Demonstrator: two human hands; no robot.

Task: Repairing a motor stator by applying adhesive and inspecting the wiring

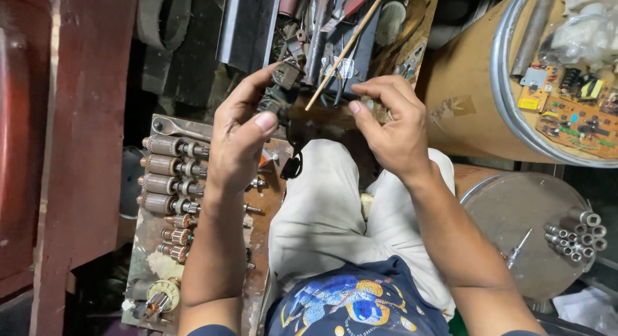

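The left hand point(239, 140) grips a small dark switch part point(283, 85), boxy and grimy, with black wires hanging, held above the lap; the right hand point(393, 127) pinches a thin wooden stick point(344, 53) against it

both hands raised, left hand point(239, 140) and right hand point(393, 127) pinching.

Colours and patterns:
- Small switch part point(283, 85), at 12 o'clock in the left hand point(238, 140): dark grey-black.
- Thin stick point(344, 53), by the right hand point(393, 127): pale tan.
- Motor armatures point(168, 181), 9 o'clock: copper-brown windings, grey steel shafts.
- Circuit board point(570, 120), 2 o'clock: orange-brown, with yellow, blue and black components.
- Drum point(463, 98): tan cardboard, silver rim.
- Trousers point(328, 214), centre: off-white.
- Shirt point(360, 304), 6 o'clock: navy, blue-and-yellow print.
- Sockets point(579, 236), 4 o'clock: silver.
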